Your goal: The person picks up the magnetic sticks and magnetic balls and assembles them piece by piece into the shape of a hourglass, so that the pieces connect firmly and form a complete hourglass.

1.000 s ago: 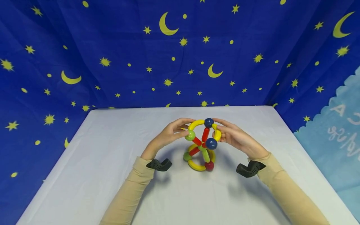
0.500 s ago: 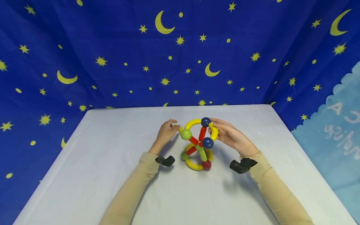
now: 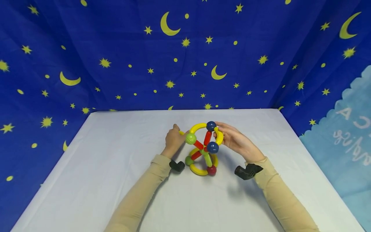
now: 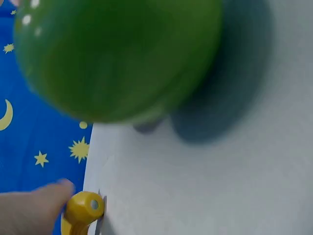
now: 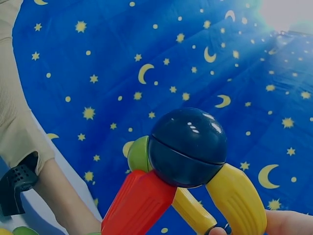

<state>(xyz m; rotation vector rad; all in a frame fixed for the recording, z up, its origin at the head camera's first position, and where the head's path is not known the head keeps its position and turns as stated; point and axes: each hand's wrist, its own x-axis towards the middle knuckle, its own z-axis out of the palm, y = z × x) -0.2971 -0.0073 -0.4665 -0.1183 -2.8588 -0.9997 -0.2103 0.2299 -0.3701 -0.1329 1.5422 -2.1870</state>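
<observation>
A toy structure of balls and rods stands on the table in the head view. Its upper part has a light green ball [image 3: 190, 138], two navy balls [image 3: 213, 147], red rods [image 3: 198, 144] and yellow curved rods [image 3: 198, 127]. A red ball [image 3: 211, 170] and a dark green ball [image 3: 189, 160] sit at its base. My left hand [image 3: 173, 141], beside the light green ball, pinches another yellow curved rod [image 4: 83, 208]; its end shows bare in the left wrist view. My right hand [image 3: 236, 141] grips the structure's upper right yellow curved rod [image 5: 237, 198] by a navy ball.
White cloth covers the table [image 3: 121, 161]. A blue curtain [image 3: 130, 48] with moons and stars surrounds its back and sides. A light blue panel [image 3: 347, 138] with white lettering hangs at the right. Black wrist-worn devices [image 3: 248, 171] sit at both cuffs.
My left hand first drew leftward from the light green ball, then turned and came in closer to it, its wrist moving right. My right hand has kept its hold on the structure.
</observation>
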